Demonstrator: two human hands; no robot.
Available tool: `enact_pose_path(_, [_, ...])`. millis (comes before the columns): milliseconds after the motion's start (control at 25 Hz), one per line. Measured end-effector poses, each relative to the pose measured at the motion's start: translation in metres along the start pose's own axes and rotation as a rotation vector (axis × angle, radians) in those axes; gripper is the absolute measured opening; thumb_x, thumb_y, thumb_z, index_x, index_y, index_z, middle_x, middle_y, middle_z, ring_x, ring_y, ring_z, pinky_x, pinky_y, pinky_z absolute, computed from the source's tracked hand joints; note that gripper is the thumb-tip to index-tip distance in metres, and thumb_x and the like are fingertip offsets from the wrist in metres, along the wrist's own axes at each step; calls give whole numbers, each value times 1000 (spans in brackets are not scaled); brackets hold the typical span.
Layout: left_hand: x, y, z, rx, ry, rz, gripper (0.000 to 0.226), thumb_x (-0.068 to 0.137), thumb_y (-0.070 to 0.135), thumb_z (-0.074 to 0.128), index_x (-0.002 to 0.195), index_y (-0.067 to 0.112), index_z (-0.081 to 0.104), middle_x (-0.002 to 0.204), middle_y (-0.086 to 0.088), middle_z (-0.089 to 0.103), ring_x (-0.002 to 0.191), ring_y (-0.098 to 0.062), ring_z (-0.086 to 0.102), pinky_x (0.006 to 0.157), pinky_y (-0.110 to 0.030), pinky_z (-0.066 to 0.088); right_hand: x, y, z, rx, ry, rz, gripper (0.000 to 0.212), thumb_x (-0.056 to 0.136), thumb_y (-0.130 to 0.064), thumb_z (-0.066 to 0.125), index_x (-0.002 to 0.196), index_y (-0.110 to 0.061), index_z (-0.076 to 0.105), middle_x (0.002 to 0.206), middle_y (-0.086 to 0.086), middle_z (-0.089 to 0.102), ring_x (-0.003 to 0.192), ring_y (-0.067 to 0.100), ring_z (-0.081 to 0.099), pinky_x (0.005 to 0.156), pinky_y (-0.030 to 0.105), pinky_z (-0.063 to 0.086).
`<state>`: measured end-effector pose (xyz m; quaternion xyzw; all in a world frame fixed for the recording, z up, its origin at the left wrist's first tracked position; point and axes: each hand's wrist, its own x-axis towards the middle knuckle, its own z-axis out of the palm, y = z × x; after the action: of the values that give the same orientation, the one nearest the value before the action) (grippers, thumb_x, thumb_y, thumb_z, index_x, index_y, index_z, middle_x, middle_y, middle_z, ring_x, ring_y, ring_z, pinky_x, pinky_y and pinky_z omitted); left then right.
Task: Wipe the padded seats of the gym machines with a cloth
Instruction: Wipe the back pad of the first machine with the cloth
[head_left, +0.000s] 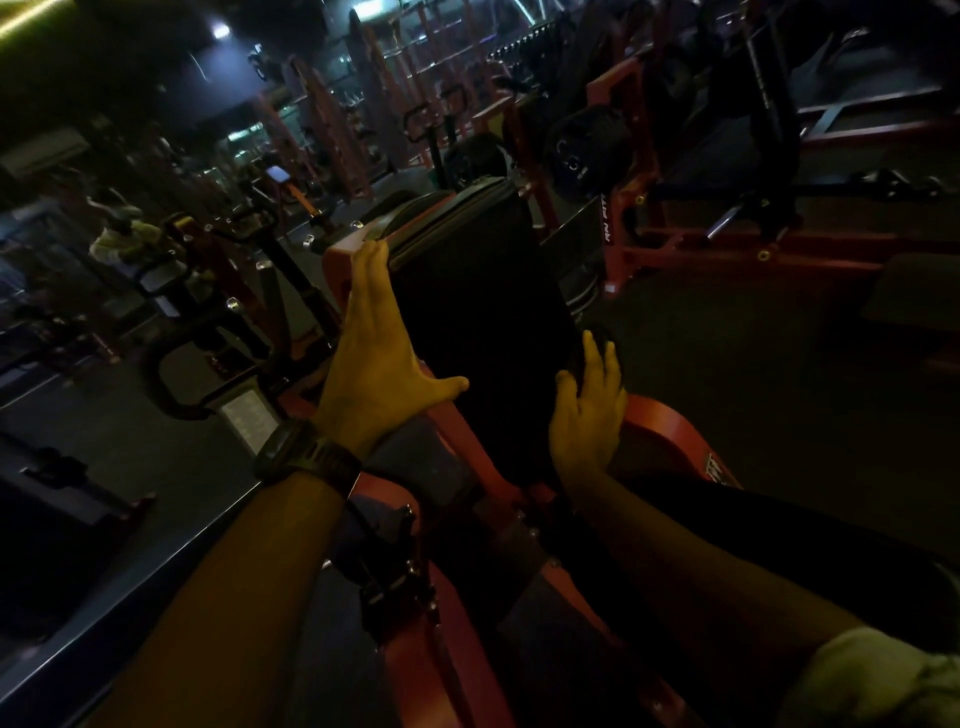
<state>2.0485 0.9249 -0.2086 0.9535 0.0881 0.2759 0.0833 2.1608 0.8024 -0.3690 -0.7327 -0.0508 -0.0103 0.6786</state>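
Two hands, left hand (371, 364) and right hand (589, 415), press the black pad (478, 312), each grip spread flat.

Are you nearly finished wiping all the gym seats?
Done: nothing I can tell; it's too dark to see wiped patches. In hand: the left hand lies flat along the left edge of the black pad, the right hand presses its right edge; a cloth I can't make out. Left: probably the other machines behind.
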Motion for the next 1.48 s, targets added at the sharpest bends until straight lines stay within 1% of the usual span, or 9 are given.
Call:
enact_pose_path(240, [-2, 0, -4, 30, -26, -13, 153, 56, 38, 98, 160, 18, -13, 169, -5, -13, 157, -27, -2, 122, -60, 25, -51, -3, 19, -48, -29, -247, 62, 94, -44, 40, 155, -37, 32, 168, -4, 16, 151, 34, 17, 121, 49, 14])
enact_pose_path(400, [-2, 0, -6, 46, -24, -16, 152, 56, 38, 98, 160, 14, -11, 169, -8, -11, 156, -23, -7, 124, -60, 17, -50, -16, 21, 31, 41, 80, 58, 102, -37, 44, 158, -35, 27, 168, -5, 14, 152, 37, 15, 121, 46, 13])
enact_pose_path(560, [-2, -1, -4, 27, -17, -5, 153, 55, 35, 98, 160, 16, -13, 169, -7, -12, 156, -19, -10, 124, -58, 19, -56, -16, 14, -142, -81, -555, 59, 98, -38, 41, 157, -31, 32, 168, -1, 16, 151, 38, 18, 120, 47, 13])
enact_pose_path(720, [0, -4, -1, 9, -9, 8, 153, 55, 35, 98, 160, 19, -12, 169, -8, -12, 157, -26, -6, 123, -59, 22, -17, -61, 15, -7, -13, -144, 60, 99, -36, 41, 158, -35, 28, 168, -4, 15, 153, 32, 15, 123, 44, 9])
enact_pose_path(880, [-1, -3, 1, -13, 8, 23, 149, 57, 38, 97, 160, 19, -10, 169, -5, -13, 157, -25, -5, 122, -59, 25, -16, -44, 11, -233, -112, -865, 59, 98, -36, 44, 156, -30, 34, 168, 1, 18, 152, 36, 19, 124, 49, 13])
enact_pose_path(1040, [-1, -1, 3, -30, 0, -15, 148, 62, 41, 94, 159, 18, -15, 163, 13, -22, 157, -21, -11, 122, -58, 25, -9, -82, 9, 21, -100, -443, 67, 96, -31, 54, 157, -29, 27, 166, -10, 21, 154, 22, 17, 124, 48, 19])
enact_pose_path(1160, [-2, 1, 1, -22, -25, -31, 151, 62, 45, 94, 159, 16, -18, 164, 7, -24, 155, -19, -17, 124, -57, 22, 5, -67, -2, -140, -168, -1018, 64, 98, -37, 56, 155, -23, 32, 166, -1, 23, 153, 25, 21, 121, 40, 25])
enact_pose_path(1320, [-2, 8, 2, -77, -11, -86, 150, 61, 43, 95, 155, 25, -22, 162, 12, -26, 155, -17, -18, 124, -54, 24, 24, -105, 5, 52, -63, -441, 65, 98, -34, 56, 157, -19, 33, 168, 3, 15, 154, 22, 14, 125, 44, 18])
enact_pose_path(1480, [-5, 7, 3, -147, -2, -77, 142, 69, 44, 89, 152, 30, -26, 155, 22, -36, 153, -9, -24, 124, -56, 22, 39, -94, 2, -189, -160, -1289, 59, 99, -33, 56, 152, -13, 40, 162, 10, 31, 151, 30, 26, 125, 39, 18])
